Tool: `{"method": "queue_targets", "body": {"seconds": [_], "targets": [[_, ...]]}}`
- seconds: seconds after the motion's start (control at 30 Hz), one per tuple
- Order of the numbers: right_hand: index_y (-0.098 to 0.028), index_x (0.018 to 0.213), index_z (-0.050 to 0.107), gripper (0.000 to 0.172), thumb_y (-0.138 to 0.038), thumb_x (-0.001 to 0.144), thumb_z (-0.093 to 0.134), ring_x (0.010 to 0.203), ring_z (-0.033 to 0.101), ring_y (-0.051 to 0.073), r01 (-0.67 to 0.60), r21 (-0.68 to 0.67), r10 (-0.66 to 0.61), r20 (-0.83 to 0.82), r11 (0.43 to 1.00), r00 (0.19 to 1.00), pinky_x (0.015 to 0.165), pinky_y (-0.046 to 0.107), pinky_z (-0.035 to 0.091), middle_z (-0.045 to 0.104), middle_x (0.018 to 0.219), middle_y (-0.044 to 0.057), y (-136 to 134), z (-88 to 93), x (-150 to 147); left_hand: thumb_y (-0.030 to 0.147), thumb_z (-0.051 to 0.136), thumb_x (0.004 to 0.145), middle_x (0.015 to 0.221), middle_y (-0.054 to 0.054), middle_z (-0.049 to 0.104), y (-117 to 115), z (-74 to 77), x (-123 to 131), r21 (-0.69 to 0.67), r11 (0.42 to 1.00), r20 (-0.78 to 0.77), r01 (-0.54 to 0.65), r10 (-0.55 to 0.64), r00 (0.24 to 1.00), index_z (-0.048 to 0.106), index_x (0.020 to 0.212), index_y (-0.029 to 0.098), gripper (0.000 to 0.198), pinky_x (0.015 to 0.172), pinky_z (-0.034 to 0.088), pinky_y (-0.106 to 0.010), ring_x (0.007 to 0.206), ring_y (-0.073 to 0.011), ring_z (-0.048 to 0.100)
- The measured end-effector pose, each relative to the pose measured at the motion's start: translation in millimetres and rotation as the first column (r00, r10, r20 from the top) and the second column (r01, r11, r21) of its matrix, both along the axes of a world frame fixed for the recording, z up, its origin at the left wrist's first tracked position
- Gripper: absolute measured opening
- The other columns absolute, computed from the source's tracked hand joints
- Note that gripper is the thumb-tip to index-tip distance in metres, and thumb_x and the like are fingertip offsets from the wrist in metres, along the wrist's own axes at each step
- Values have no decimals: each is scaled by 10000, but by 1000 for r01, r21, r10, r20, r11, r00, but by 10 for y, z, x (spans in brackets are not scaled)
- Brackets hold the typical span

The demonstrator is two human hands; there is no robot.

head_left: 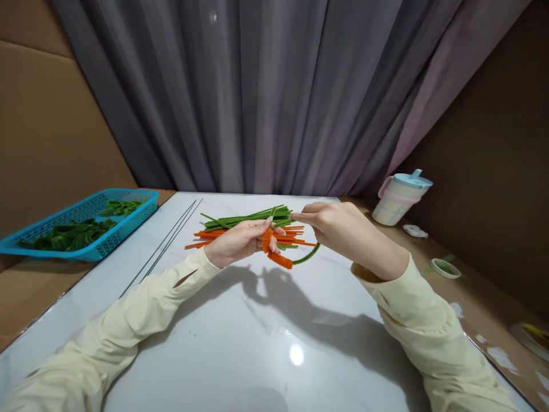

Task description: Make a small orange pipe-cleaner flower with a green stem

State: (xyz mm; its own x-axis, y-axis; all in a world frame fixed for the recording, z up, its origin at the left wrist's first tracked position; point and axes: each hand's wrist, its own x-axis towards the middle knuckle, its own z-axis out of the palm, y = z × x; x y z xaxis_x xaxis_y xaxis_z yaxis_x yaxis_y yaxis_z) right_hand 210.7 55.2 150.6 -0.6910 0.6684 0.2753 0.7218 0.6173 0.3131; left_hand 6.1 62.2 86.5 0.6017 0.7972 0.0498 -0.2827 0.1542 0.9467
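Note:
My left hand [240,240] pinches a green fuzzy stem near its top, with orange coiled pieces [280,261] hanging below the fingers. The green stem [307,255] curves out of the orange coils and up toward my right hand [337,229], whose thumb and forefinger are closed together at its other side. What exactly lies between those right fingertips is too small to tell. Behind my hands, a bundle of green stems [231,220] lies on the white marbled table [240,355], with orange stems [206,235] in front of it, partly hidden by my left hand.
A blue basket [124,229] with green curled pieces [72,234] stands at the left. Thin dark rods [167,241] lie on the table's left side. At the right are a cup with a blue lid [398,197], a tape roll [446,268] and white scraps [501,359].

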Motion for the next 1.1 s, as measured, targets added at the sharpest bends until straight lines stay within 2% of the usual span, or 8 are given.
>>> {"method": "queue_targets", "body": {"seconds": [0.33,0.57,0.77,0.93,1.0,1.1], "targets": [[-197,990,632,315,-24,803,446,667,538,115,-100,18,100,5,995,995,503,259,187,624,767,21,1,-36,-43,425,480,878,613,-40,606,-1,-9,31,21,999,-61,43,-42,997,595,696,82,404,656,389,-241,614,-105,524],[-170,920,592,275,-6,803,404,632,506,113,-143,-15,143,-29,990,989,515,257,182,597,742,15,-1,-43,-73,414,456,890,619,-49,618,-52,8,58,-4,994,-98,107,-107,989,602,816,80,372,639,404,-254,621,-128,562],[-139,824,496,217,13,767,351,503,369,103,-156,7,156,-98,988,983,498,261,163,510,632,-1,-4,-90,-93,435,472,876,608,-52,627,-56,-1,53,-6,992,-102,126,-126,987,607,844,89,373,646,417,-268,611,-142,580],[-148,717,514,242,24,764,350,545,375,92,-265,-96,256,-101,959,962,525,250,189,496,635,6,-19,-73,-101,445,474,873,586,-41,612,-71,8,59,-7,990,-129,139,-139,982,606,832,93,377,651,416,-278,608,-145,578],[-144,718,533,253,29,759,352,571,400,91,-293,-132,278,-122,947,953,538,242,208,511,662,14,-17,-61,-97,439,496,864,577,-34,602,-79,13,76,-21,991,-111,130,-132,985,603,823,94,363,644,413,-275,602,-143,572],[-137,726,553,256,26,748,358,569,402,87,-289,-132,265,-176,948,948,543,234,227,509,667,14,5,-46,-81,431,471,881,641,-51,624,-95,6,113,-41,992,3,116,-116,993,608,833,96,365,707,421,-287,674,-153,586]]}}
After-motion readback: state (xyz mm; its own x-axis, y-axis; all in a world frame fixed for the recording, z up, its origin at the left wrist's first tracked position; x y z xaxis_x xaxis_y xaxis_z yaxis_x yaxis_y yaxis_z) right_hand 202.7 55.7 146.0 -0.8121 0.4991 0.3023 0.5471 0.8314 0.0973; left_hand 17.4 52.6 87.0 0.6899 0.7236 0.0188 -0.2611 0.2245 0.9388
